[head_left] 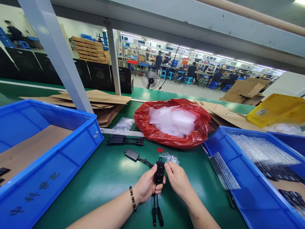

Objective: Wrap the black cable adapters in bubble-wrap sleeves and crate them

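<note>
My left hand (145, 186) is closed around a small black control box (159, 172) with cables; two black plugs (157, 216) hang below it. A cable runs from its top to a black adapter block (132, 154) lying on the green table (109, 178). My right hand (177, 178) pinches the box's upper right edge and touches a small clear plastic bag (169, 157). Tiny red pieces (159, 149) lie just beyond. More black cabled units (124, 140) rest further back.
A blue bin (54, 171) with a cardboard liner stands at left. At right, a blue bin (252, 190) holds bubble wrap and black parts. A red bag (147, 124) of clear plastic sits behind. Flat cardboard, a yellow bin (276, 109) and a grey post (59, 63) lie beyond; workers sit far off.
</note>
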The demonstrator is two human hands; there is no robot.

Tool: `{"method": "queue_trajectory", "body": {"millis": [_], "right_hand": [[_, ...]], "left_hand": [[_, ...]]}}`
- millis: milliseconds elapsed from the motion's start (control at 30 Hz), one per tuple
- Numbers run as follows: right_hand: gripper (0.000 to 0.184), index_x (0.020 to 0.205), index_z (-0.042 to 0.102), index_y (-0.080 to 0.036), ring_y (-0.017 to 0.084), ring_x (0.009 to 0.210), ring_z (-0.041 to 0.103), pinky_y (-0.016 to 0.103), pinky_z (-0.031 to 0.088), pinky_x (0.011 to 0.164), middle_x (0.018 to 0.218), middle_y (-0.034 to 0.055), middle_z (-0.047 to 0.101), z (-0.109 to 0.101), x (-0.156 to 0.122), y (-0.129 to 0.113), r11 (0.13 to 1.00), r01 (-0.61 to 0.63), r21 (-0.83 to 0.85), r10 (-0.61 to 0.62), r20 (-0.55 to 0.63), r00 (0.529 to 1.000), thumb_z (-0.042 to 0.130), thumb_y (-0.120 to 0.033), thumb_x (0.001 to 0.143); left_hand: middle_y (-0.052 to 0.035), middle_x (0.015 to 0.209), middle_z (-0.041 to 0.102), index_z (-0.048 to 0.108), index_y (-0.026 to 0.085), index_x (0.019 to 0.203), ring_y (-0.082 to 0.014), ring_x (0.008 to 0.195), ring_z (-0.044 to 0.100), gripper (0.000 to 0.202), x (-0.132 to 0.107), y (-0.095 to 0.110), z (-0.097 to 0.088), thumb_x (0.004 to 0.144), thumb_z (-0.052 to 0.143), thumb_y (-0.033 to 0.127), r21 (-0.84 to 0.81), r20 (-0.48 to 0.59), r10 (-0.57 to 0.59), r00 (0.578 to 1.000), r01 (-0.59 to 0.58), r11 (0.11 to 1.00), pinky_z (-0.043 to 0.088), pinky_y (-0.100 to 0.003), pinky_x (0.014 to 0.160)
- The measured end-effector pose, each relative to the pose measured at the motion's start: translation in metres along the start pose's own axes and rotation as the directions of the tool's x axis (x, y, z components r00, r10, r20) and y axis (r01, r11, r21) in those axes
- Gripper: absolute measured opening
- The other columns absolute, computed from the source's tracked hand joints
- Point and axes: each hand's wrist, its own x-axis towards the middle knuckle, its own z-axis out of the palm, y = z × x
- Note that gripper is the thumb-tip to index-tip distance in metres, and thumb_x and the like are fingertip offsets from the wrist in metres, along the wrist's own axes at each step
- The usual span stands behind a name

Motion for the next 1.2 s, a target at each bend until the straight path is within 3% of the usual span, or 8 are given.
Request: {"method": "queue_trajectory", "body": {"millis": [133,333,500,600,767,867,1000,1200], "right_hand": [[0.040,0.056,0.037,-0.020,0.010,0.050,0.042,0.021,0.031,0.051,0.052,-0.0034,0.044,-0.003,0.001,-0.004,0.992,-0.047,0.114,0.039,0.070,0.997,0.029,-0.038,0.090],[0.046,0.054,0.044,-0.018,0.009,0.051,0.043,0.020,0.033,0.052,0.053,-0.0020,0.048,-0.026,-0.005,-0.005,0.952,0.118,0.282,-0.166,0.150,0.975,0.026,-0.039,0.090],[0.042,0.059,0.050,-0.019,0.013,0.056,0.051,0.023,0.032,0.054,0.059,0.0017,0.056,-0.031,0.020,0.019,0.972,-0.050,-0.231,0.089,0.164,0.982,0.028,-0.037,0.090],[0.031,0.072,0.059,-0.017,0.019,0.068,0.060,0.026,0.036,0.059,0.074,0.0085,0.065,-0.022,0.032,0.031,0.858,-0.127,-0.498,0.257,0.203,0.945,0.038,-0.036,0.086],[0.027,0.091,0.057,-0.015,0.020,0.075,0.061,0.027,0.040,0.062,0.085,0.0087,0.065,-0.028,0.043,0.035,0.831,-0.220,-0.511,0.256,-0.001,0.967,0.048,-0.040,0.081],[0.023,0.089,0.058,-0.017,0.019,0.079,0.060,0.027,0.040,0.067,0.087,0.0077,0.063,-0.046,0.071,0.032,0.846,-0.200,-0.495,0.140,-0.156,0.978,0.042,-0.032,0.085],[0.020,0.089,0.060,-0.016,0.020,0.086,0.059,0.027,0.041,0.070,0.093,0.0099,0.061,-0.058,0.135,0.020,0.840,-0.194,-0.507,0.162,-0.107,0.981,0.044,-0.027,0.085],[0.056,0.119,0.041,-0.011,0.027,0.092,0.059,0.032,0.042,0.074,0.101,0.0177,0.059,-0.021,0.194,-0.002,0.845,-0.192,-0.499,0.174,-0.083,0.981,0.053,-0.048,0.078]], "left_hand": [[-0.0021,0.070,0.052,0.052,0.013,0.075,-0.0038,0.040,0.034,0.050,0.000,-0.001,0.000,0.080,0.038,0.060,-0.003,-0.008,-0.007,1.000,0.007,1.000,0.020,-0.022,0.044],[0.0007,0.064,0.051,0.048,0.014,0.074,-0.0034,0.040,0.033,0.047,0.001,0.001,0.000,0.075,0.045,0.062,-0.017,-0.039,0.027,0.999,-0.028,0.999,0.019,-0.021,0.043],[0.0001,0.077,0.057,0.045,0.018,0.081,-0.0061,0.047,0.045,0.021,0.001,0.003,-0.001,0.066,0.059,0.024,-0.030,-0.061,0.141,0.988,-0.143,0.989,0.028,-0.021,0.046],[0.0008,0.081,0.059,0.045,0.019,0.085,-0.0062,0.052,0.050,0.039,-0.001,0.004,0.000,0.051,0.053,0.001,0.052,-0.065,0.230,0.971,-0.227,0.973,0.031,-0.021,0.048],[-0.0058,0.083,0.064,0.046,0.016,0.088,-0.0108,0.059,0.060,0.029,-0.001,0.004,0.002,0.063,0.059,0.008,0.062,-0.096,0.238,0.966,-0.233,0.970,0.042,-0.023,0.056],[-0.0068,0.077,0.066,0.045,0.015,0.088,-0.0118,0.054,0.061,0.028,0.002,0.005,0.000,0.068,0.064,0.020,0.037,-0.110,0.220,0.969,-0.217,0.975,0.045,-0.022,0.050],[-0.0028,0.068,0.066,0.044,0.016,0.088,-0.0085,0.037,0.054,0.030,0.004,0.005,-0.005,0.068,0.063,0.026,0.077,-0.109,0.224,0.969,-0.216,0.973,0.036,-0.016,0.031],[-0.0023,0.068,0.066,0.043,0.016,0.087,-0.0082,0.036,0.054,0.030,0.003,0.006,-0.006,0.067,0.064,0.027,0.078,-0.074,0.229,0.971,-0.224,0.972,0.033,-0.014,0.025]]}}
